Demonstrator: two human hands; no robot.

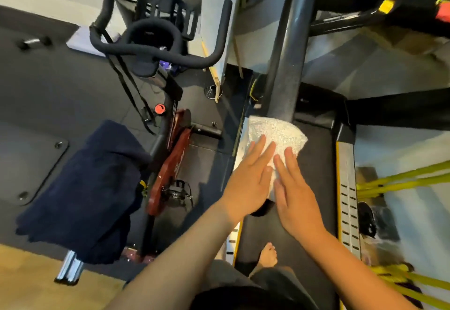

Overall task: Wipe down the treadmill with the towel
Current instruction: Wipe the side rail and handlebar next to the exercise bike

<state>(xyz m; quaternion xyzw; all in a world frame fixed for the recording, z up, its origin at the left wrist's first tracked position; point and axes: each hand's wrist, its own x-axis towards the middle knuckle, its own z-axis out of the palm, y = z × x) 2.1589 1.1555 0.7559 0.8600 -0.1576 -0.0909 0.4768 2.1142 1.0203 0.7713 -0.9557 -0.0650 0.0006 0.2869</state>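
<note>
A white towel [277,134] is wrapped around the dark left upright post [289,49] of the treadmill, low down near its base. My left hand [248,178] and my right hand [297,192] lie flat against the towel side by side, fingers straight and pointing up the post, pressing the cloth between them. The black running belt [314,163] lies below, with a grey slotted side rail [347,202] on its right. My bare foot [267,253] stands on the belt.
An exercise bike [155,49] with black handlebars stands to the left, a dark blue cloth [85,188] draped over its seat. Yellow resistance bands [401,183] stretch across at the right. Another machine's dark frame [365,17] is at top right.
</note>
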